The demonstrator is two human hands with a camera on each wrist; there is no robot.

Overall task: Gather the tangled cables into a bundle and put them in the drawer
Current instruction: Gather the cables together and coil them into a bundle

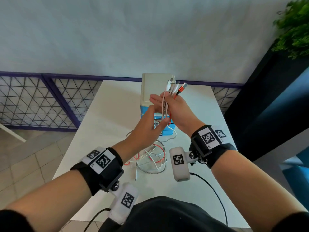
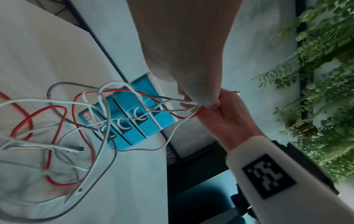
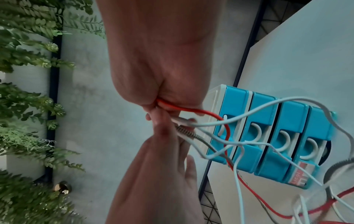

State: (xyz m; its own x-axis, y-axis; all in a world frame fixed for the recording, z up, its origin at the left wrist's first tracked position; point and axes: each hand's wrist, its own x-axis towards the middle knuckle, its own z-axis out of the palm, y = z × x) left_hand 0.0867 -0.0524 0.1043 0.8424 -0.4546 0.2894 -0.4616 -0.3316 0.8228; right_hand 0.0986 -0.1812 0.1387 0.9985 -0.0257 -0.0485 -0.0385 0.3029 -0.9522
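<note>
My right hand point(image 1: 177, 111) grips a bunch of cable ends point(image 1: 172, 85), white, red and metal-braided, raised above the table with the plugs pointing up. The right wrist view shows that hand point(image 3: 162, 75) closed round the red cable point(image 3: 191, 109). My left hand point(image 1: 147, 128) is just below with straight fingers, its thumb touching the hanging strands. The remaining cable length lies tangled on the table point(image 1: 150, 158) point(image 2: 57, 136). Behind the hands stands a small drawer unit point(image 1: 149, 91) with a white top and several blue drawers point(image 3: 268, 136), all closed.
The white table point(image 1: 107, 114) ends at a wall with a purple lattice railing point(image 1: 41, 101). A dark planter point(image 1: 267, 97) with green foliage point(image 1: 296, 27) stands on the right. Black leads run from the wrist cameras near the table's front edge.
</note>
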